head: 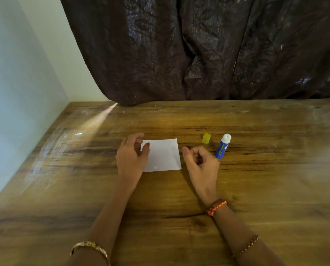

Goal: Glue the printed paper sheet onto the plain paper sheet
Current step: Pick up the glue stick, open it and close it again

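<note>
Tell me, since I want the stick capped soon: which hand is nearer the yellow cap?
Right. The right hand sits just below-left of the yellow cap; the left hand rests across the white paper, farther away.

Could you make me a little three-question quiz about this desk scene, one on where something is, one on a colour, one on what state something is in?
1. Where does the glue stick lie? A) right of the paper B) on the paper C) left of the paper
2. What colour is the loose cap? A) red B) yellow C) black
3. The glue stick is: A) capped B) uncapped C) held in a hand

Answers: 1 A, it lies on the table beyond the right hand, away from the paper. 2 B, the cap looks yellow. 3 B, its white tip is bare, the cap apart.
</note>
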